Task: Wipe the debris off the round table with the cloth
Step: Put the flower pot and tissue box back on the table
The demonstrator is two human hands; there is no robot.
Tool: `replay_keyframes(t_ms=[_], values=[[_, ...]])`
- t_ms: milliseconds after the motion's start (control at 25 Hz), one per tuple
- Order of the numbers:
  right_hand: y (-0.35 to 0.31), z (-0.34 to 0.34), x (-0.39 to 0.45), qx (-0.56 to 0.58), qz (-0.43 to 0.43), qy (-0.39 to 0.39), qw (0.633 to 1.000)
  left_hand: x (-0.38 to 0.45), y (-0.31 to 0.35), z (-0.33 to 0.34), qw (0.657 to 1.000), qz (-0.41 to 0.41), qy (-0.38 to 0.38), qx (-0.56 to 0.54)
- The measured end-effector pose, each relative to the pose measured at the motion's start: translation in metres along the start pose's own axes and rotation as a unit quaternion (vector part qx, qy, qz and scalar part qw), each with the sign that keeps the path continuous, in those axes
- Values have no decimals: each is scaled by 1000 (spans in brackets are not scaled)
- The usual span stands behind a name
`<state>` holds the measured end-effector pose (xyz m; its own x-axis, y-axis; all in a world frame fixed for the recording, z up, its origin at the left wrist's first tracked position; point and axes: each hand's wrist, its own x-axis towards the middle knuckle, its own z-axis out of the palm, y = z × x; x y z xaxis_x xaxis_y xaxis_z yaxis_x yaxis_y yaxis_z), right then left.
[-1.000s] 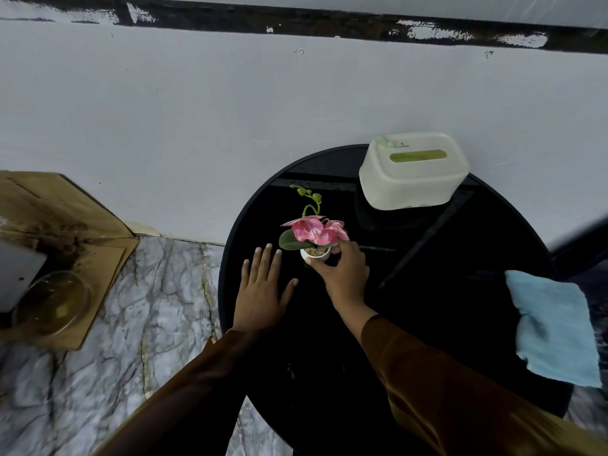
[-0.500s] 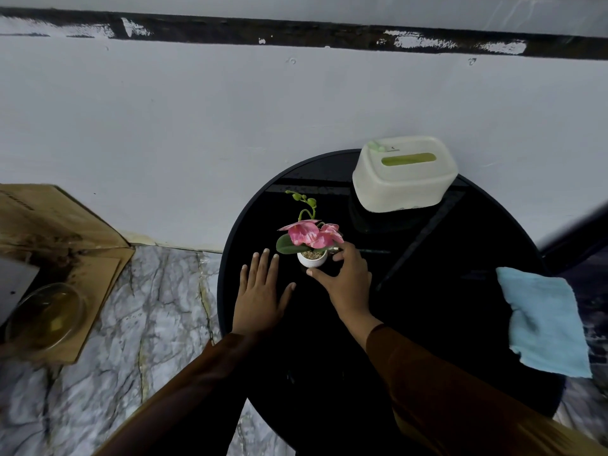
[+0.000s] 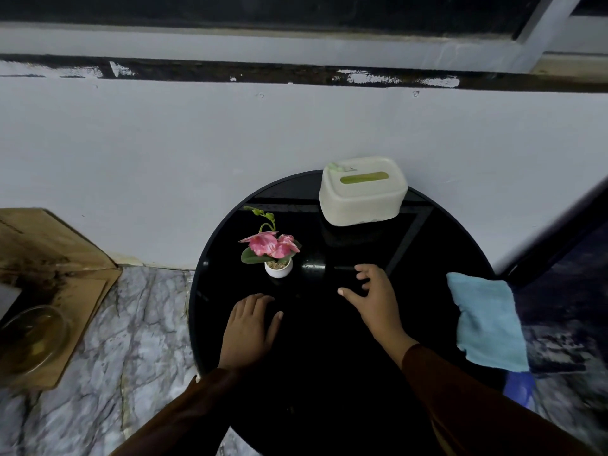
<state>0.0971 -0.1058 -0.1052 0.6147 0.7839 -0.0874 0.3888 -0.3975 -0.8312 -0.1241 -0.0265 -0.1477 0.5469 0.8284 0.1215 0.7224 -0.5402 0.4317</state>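
- Dim, flat indoor light; colours look muted.
- The glossy black counter (image 3: 411, 291) reflects pale streaks towards 12 o'clock.
- Wide-angle bending curves the wall (image 3: 164, 153) lines.
- Motion blur smears the floor (image 3: 566, 399) at 4 o'clock.

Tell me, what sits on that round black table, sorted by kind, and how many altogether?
Flower pot: 1
Tissue box: 1
Blue cloth: 1
Hands resting there, left hand and right hand: 2
Total: 5
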Motion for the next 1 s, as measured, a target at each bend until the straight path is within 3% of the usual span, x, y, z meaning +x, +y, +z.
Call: replay_keyframes(t_ms=[320, 560, 1000], values=[[23, -65, 25, 9, -1, 21, 1000, 33, 84, 16, 997, 38, -22, -66], [27, -100, 68, 9, -9, 41, 999, 88, 140, 17, 980, -48, -5, -191], [2, -106, 163, 48, 9, 11, 999, 181, 144, 17, 967, -107, 43, -228]])
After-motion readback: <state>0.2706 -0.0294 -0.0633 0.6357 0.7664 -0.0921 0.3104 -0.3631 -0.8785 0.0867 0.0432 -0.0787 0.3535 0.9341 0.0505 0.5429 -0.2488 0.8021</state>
